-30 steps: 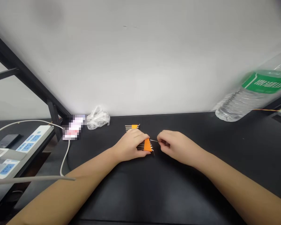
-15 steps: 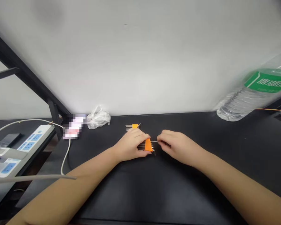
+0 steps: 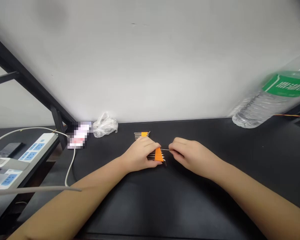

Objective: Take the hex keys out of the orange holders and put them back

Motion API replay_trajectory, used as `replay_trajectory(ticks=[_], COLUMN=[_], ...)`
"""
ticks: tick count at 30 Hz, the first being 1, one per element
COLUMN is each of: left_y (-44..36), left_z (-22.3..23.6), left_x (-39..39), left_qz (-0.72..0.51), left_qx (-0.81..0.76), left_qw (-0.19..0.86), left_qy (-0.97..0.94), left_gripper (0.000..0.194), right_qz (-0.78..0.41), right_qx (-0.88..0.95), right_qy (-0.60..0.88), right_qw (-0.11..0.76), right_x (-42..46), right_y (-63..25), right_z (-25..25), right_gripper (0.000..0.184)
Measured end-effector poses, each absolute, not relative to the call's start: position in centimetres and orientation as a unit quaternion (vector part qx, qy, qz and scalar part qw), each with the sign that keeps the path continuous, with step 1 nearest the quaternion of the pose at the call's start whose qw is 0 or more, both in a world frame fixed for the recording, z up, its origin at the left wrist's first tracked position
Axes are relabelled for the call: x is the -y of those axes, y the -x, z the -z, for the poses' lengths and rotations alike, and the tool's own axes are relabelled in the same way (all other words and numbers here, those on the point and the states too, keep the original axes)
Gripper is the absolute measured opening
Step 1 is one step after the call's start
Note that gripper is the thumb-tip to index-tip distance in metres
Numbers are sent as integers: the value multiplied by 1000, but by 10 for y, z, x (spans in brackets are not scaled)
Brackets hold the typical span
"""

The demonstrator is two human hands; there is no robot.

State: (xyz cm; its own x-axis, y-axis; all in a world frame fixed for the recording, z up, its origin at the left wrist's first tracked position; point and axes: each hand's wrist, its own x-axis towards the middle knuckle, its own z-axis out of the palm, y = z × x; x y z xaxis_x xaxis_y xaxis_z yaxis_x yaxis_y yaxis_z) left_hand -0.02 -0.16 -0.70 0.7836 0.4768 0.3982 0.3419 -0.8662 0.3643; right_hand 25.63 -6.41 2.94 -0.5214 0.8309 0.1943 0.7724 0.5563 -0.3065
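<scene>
1. Near side: the dark surface (image 3: 165, 206) lies in front of you; use it to steady your L hand (image 3: 142, 153).
2. L grip: closed around the orange holder (image 3: 159, 155), which is mid-surface w/ several metal rods (image 3: 152, 156) lying side by side in it. Keep fingertips clear of the rod ends & press evenly, so the holder doesn't twist.
3. R grip: the R hand (image 3: 188, 151) pinches a thin rod (image 3: 165, 149) that spans the gap b/w hands. Keep it level & in line w/ its slot; side load may bend or bind it. Whether its far end is seated: can't tell, L fingers block the view.
4. Just beyond the L hand: a 2nd orange piece (image 3: 144, 134) w/ rods. Can't tell if it's joined to the holder; avoid knocking it.
5. Far side: plastic bag (image 3: 105, 126) near the wall (image 3: 150, 76), L of ctr.; bottle (image 3: 255, 108) at R.
</scene>
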Motion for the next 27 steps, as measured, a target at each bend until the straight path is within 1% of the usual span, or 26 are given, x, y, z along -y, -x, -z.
replay_trajectory(ticks=[10,13,15,17,19,21,23,25,27], left_y=[0,-1,-2,-3,-3,-4,-4,-4,-5], left_z=[6,5,4,3,2,0,-1,-3,-3], left_x=[2,3,5,6,7,7,8,9,11], left_qz=[-250,-244,-242,-243,-249,-261,-279,-297,-308], left_qx=[-205,-196,-185,-176,-171,-167,-159,-151,-143], left_qw=[118,108,102,104,110,117,121,121,116], left_qy=[-939,-944,-947,-948,-947,-944,-939,-935,-933], left_gripper=[52,50,47,46,46,47,49,50,49], right_qz=[-47,-41,-61,-116,-194,-297,-431,-560,-639], right_qx=[880,889,894,889,867,816,728,624,559], right_qy=[447,432,413,394,382,390,408,412,401], right_qw=[151,148,164,203,255,306,344,357,343], right_x=[66,67,68,66,63,58,54,50,48], right_y=[-256,-254,-253,-251,-251,-250,-250,-249,-248], right_z=[-29,-28,-27,-25,-24,-22,-17,-12,-7], right_gripper=[19,23,27,28,25,18,11,15,20])
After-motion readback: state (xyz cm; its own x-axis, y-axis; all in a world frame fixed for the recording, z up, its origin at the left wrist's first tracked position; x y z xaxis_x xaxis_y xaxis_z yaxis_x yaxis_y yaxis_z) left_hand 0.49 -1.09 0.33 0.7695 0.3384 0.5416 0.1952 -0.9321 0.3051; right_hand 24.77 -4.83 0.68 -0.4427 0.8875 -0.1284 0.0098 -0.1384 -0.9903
